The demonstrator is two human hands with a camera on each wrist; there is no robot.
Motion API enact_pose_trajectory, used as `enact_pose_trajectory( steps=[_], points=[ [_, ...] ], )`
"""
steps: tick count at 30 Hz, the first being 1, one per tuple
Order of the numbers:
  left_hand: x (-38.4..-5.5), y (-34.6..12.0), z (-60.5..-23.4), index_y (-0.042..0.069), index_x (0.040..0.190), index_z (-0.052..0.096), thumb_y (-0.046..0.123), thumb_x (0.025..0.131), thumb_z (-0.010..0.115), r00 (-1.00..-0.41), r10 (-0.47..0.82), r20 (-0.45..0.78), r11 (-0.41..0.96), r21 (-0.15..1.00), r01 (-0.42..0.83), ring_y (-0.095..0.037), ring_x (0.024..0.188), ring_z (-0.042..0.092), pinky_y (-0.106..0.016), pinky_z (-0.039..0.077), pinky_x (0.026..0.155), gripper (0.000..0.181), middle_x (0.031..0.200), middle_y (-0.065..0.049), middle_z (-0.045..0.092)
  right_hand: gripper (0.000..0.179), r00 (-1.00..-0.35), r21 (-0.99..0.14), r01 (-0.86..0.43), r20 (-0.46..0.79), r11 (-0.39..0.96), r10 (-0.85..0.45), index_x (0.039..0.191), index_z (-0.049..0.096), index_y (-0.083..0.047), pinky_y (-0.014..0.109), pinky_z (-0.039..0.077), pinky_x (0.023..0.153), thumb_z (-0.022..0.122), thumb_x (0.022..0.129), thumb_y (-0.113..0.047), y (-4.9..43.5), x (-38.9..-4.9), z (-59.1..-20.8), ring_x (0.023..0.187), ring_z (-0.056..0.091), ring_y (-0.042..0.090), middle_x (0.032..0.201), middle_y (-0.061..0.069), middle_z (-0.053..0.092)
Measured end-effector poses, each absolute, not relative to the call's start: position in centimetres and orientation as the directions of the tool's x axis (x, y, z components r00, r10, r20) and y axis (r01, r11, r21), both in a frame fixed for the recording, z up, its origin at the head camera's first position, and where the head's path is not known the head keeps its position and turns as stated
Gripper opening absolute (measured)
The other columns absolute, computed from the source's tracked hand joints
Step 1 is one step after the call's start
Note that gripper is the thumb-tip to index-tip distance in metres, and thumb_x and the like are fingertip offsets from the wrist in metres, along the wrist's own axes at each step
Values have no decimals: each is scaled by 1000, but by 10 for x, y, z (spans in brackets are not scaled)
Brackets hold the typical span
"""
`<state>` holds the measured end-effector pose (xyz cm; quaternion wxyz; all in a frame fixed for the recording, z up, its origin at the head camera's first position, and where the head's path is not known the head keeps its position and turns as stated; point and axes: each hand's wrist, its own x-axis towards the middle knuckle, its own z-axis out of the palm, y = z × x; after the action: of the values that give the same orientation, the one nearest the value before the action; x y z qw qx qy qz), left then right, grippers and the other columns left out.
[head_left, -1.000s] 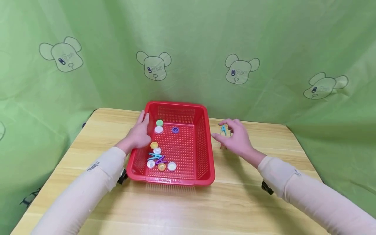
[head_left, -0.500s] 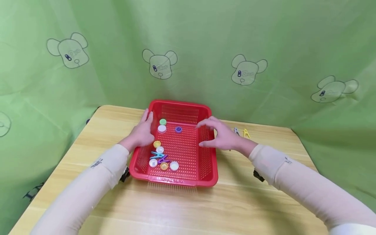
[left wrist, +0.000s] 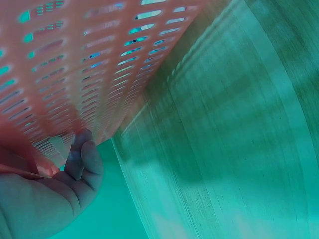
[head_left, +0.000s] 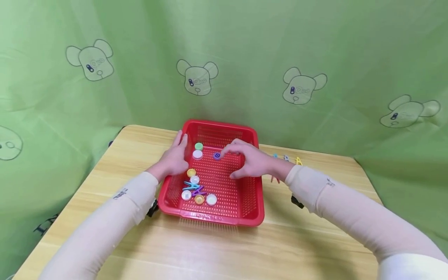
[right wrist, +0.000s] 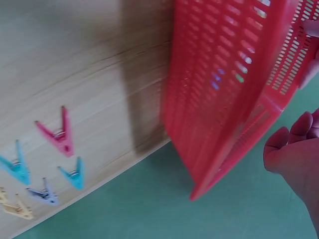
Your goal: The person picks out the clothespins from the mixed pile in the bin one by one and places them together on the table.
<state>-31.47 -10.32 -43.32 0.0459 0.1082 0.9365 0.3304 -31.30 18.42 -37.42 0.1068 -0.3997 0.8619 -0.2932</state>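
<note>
A red plastic basket [head_left: 224, 222] stands on the wooden table. My left hand [head_left: 173, 159] grips its left side, with fingers [left wrist: 89, 159] wrapped round the outside of the wall. My right hand [head_left: 253, 158] hovers over the basket's right half, fingers and thumb curved apart with nothing between them. Nearest to its fingertips is a purple round cap [head_left: 217, 156]. Along the basket's left side lie a green cap [head_left: 198, 146], a white cap [head_left: 197, 154], a yellow cap [head_left: 191, 173] and several other caps. A blue clothespin [head_left: 191, 186] and a purple clothespin [head_left: 198, 191] lie among them.
Right of the basket, on the table, lie a pink clothespin [right wrist: 61, 134], blue clothespins [right wrist: 74, 174], a grey-blue clothespin [right wrist: 44, 193] and yellow ones [right wrist: 19, 209]. A green curtain [head_left: 238, 58] hangs behind the table's back edge.
My right hand has moved left, from above the clothespins on the table to over the basket. My left hand keeps its grip. The head view has shifted slightly.
</note>
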Motion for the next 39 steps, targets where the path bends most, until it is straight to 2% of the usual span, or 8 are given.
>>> enact_pose_trajectory(
  steps=[8, 13, 16, 20, 23, 29, 36, 39],
  points=[
    [-316, -104, -433, 7, 161, 3, -6, 80, 64, -973, 229, -6, 765, 620, 176, -37, 133, 43, -42, 56, 87, 102, 165, -2, -18, 55, -574, -624, -626, -38, 468, -818, 122, 65, -29, 41, 49, 95, 89, 74, -16, 161, -321, -379, 116, 46, 14, 119, -4, 53],
    [-315, -102, -434, 7, 161, 3, -5, 80, 64, -972, 234, -10, 761, 624, 177, -37, 135, 42, -43, 56, 88, 102, 165, -1, -18, 55, -518, -644, -616, -101, 453, -849, 124, 64, -27, 51, 48, 99, 87, 76, -16, 152, -324, -387, 123, 45, 24, 126, 3, 53],
    [-315, -102, -434, 7, 161, 3, -5, 81, 64, -973, 233, -5, 764, 620, 179, -37, 135, 41, -43, 55, 90, 101, 165, -2, -17, 54, -499, -642, -618, -124, 453, -857, 124, 64, -27, 52, 48, 99, 87, 76, -15, 146, -324, -390, 124, 44, 23, 128, 6, 53],
    [-316, -103, -434, 7, 161, 3, -5, 81, 65, -974, 227, -4, 768, 616, 177, -37, 135, 42, -42, 55, 90, 102, 165, -2, -18, 56, -469, -642, -630, -134, 437, -873, 125, 65, -25, 49, 48, 99, 87, 76, -12, 137, -326, -394, 123, 45, 19, 127, 1, 54],
    [-316, -103, -434, 7, 161, 2, -5, 81, 65, -974, 226, -5, 771, 612, 176, -36, 134, 43, -41, 56, 89, 103, 165, -2, -18, 58, -440, -653, -633, -138, 415, -887, 126, 64, -23, 49, 49, 99, 87, 75, -8, 131, -327, -400, 124, 45, 24, 127, 2, 53],
    [-317, -104, -434, 7, 161, 3, -4, 80, 66, -975, 224, -5, 777, 605, 175, -34, 131, 46, -39, 58, 84, 102, 165, -3, -17, 60, -428, -661, -613, -182, 433, -885, 124, 64, -30, 48, 51, 96, 86, 74, -6, 121, -326, -409, 128, 41, 29, 130, 0, 51],
    [-320, -106, -436, 7, 161, 3, -4, 81, 65, -974, 229, 3, 773, 607, 183, -34, 134, 43, -36, 58, 83, 102, 165, -2, -17, 59, -402, -665, -607, -214, 434, -890, 128, 65, -22, 47, 51, 97, 82, 77, 0, 113, -327, -417, 130, 40, 29, 130, -3, 49],
    [-320, -106, -437, 7, 160, 3, -4, 81, 66, -973, 232, 1, 772, 608, 185, -35, 134, 43, -36, 58, 82, 102, 165, -2, -18, 58, -424, -651, -603, -229, 461, -877, 127, 65, -27, 46, 49, 99, 83, 78, -2, 111, -330, -419, 129, 41, 27, 131, -2, 49]
  ],
)
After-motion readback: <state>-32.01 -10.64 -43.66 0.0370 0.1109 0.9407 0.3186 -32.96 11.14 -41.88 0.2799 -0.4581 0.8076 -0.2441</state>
